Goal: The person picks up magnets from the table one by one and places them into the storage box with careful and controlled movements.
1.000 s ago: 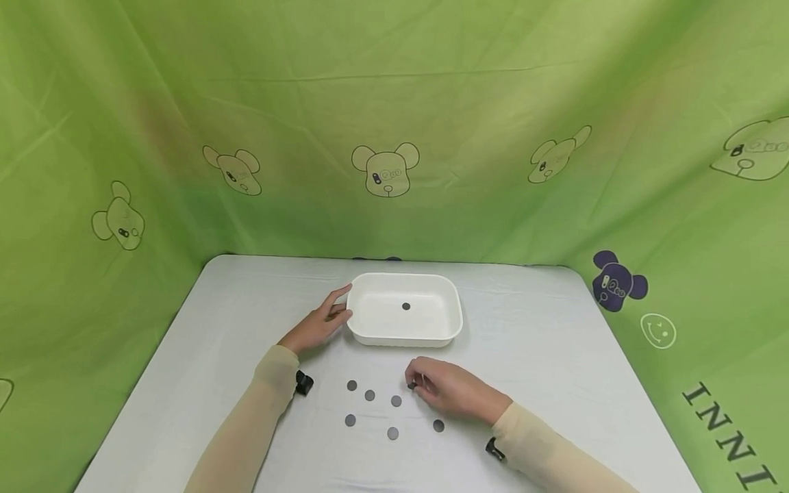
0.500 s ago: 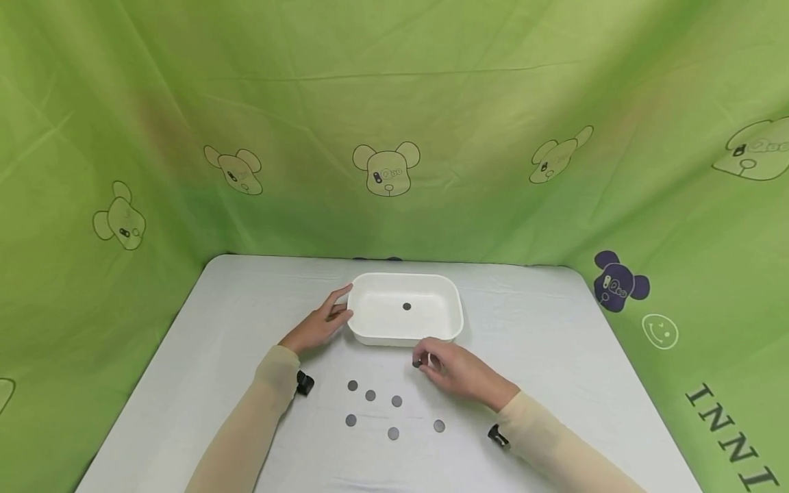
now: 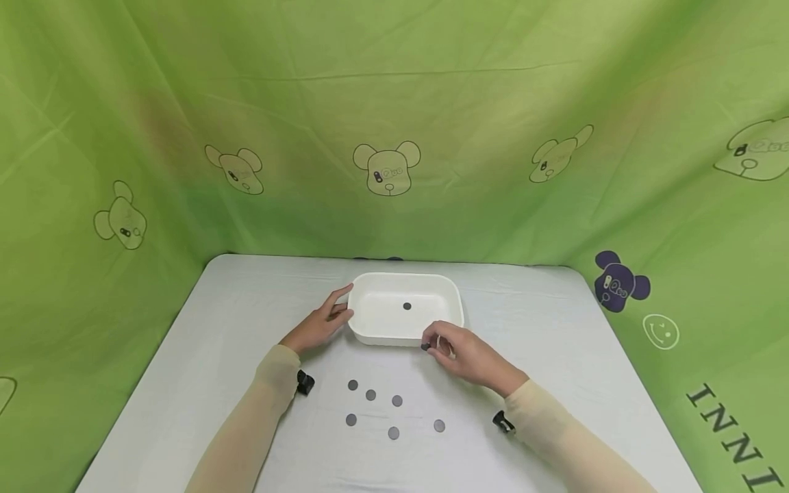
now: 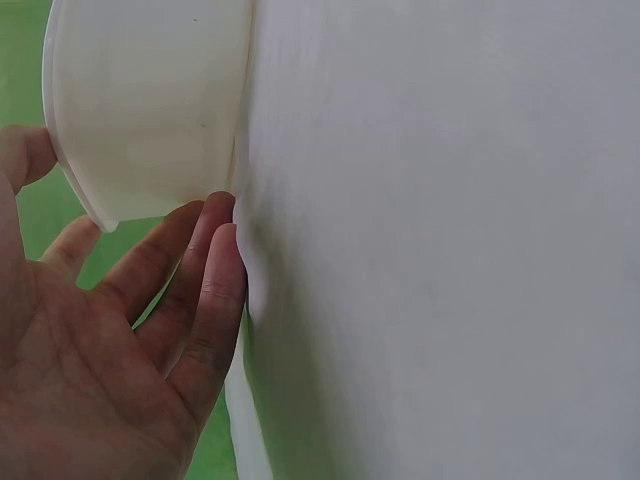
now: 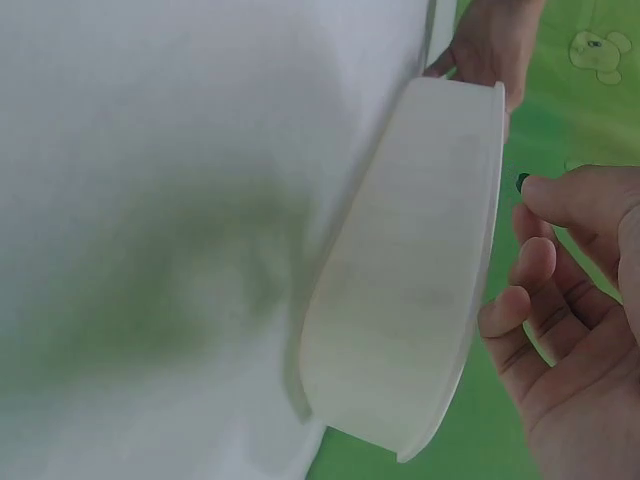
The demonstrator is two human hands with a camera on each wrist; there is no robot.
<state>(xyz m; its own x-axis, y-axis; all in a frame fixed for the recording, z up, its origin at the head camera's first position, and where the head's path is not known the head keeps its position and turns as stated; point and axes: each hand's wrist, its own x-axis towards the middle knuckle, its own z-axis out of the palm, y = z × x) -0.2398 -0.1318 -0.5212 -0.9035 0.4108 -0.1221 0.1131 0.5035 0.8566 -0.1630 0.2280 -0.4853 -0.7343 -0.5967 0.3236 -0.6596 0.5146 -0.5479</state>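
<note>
A white rectangular basin (image 3: 385, 340) stands toward the back of the table with one dark round disc (image 3: 407, 306) lying inside it. My left hand (image 3: 316, 330) rests against its left end, fingers spread and extended; the left wrist view has the fingertips touching the basin's wall and rim. Between thumb and fingertip, my right hand (image 3: 466, 352) pinches another small dark disc (image 3: 425, 347) at the basin's front right edge. Only a sliver of that disc (image 5: 522, 182) shows in the right wrist view, level with the rim.
Several flat grey discs, such as one grey disc (image 3: 394, 433) nearest the front, lie scattered on the white table (image 3: 246, 301) before the basin. A green curtain (image 3: 296, 226) printed with bear heads surrounds the table's back and sides.
My right hand has moved away from the loose discs, up and slightly right to the basin's front edge, still pinching its disc. The left hand and basin have stayed put.
</note>
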